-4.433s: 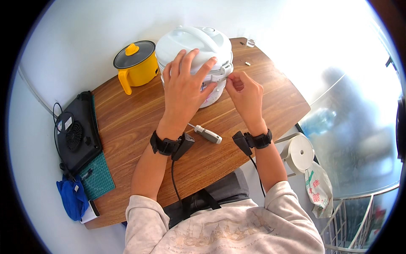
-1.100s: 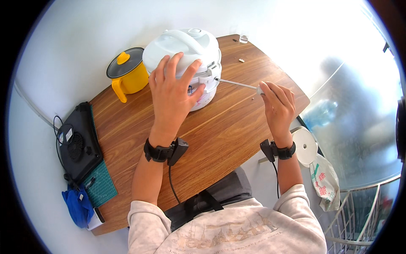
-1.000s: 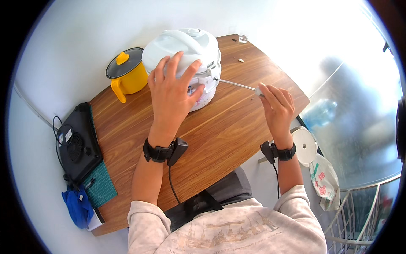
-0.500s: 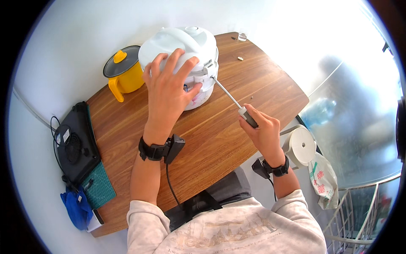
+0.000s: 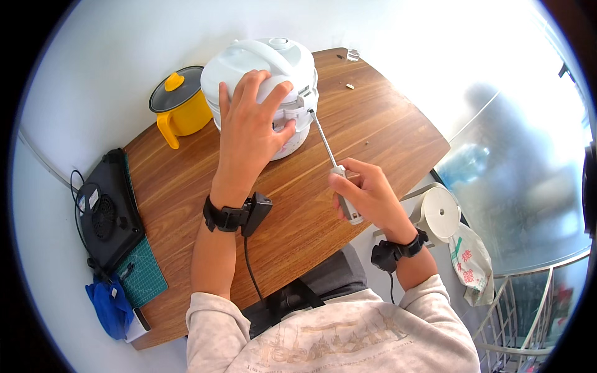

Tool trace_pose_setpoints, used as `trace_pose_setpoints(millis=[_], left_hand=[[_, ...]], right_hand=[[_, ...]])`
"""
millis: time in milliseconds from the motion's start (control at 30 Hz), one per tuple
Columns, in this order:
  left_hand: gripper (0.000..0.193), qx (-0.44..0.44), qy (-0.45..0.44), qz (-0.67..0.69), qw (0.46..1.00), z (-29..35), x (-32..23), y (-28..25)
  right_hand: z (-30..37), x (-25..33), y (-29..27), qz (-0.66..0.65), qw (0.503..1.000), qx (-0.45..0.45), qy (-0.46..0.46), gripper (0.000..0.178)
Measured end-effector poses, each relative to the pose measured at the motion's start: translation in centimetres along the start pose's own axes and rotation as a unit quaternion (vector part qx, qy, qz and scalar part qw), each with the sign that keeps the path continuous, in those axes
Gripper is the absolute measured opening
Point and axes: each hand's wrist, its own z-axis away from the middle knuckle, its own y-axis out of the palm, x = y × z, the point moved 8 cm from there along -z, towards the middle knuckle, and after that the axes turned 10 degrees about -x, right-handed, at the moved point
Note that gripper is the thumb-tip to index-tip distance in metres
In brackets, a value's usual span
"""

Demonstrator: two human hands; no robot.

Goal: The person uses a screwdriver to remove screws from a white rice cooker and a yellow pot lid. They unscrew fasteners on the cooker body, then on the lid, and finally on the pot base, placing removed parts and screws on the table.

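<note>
A white rice cooker with a carrying handle stands at the far side of the wooden table. My left hand grips its front, fingers bent over the lid and thumb lower down by the front panel. In my right hand is a screwdriver with a grey handle and a long metal shaft. Its tip meets the cooker's side next to the latch, just right of my left fingers. Whether the tip sits in a screw is too small to tell.
Left of the cooker stands a yellow pot with a dark lid. A black appliance lies upside down on a green cutting mat at the left edge. A small clear cup and a small white piece are at the far right.
My right hand has moved left and slightly nearer, swinging the screwdriver's handle with it, while the tip stays by the latch. My left hand keeps its grip on the cooker.
</note>
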Motion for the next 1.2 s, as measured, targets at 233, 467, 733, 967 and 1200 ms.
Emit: trace_pose_setpoints(millis=[233,467,733,967,1200], left_hand=[[0.056,-0.003,0.000,0.013,1.000,0.0,0.1,-0.2],[0.067,-0.008,0.004,-0.006,1.000,0.1,0.6,0.1],[0.076,-0.021,0.012,-0.034,0.999,0.3,0.7,0.3],[0.075,-0.016,0.020,-0.041,0.999,0.4,0.5,0.6],[0.071,0.014,0.003,-0.027,1.000,0.3,0.7,0.2]], right_hand=[[0.7,0.9,1.8,-0.271,0.953,0.064,0.116,0.030],[0.6,-1.6,0.3,-0.310,0.944,0.049,0.101,0.035],[-0.1,-0.9,-4.3,0.048,0.976,-0.169,-0.127,0.031],[0.0,0.1,-4.8,0.309,0.883,-0.253,-0.245,0.024],[-0.6,-0.9,-5.3,0.253,0.937,-0.202,-0.131,0.020]])
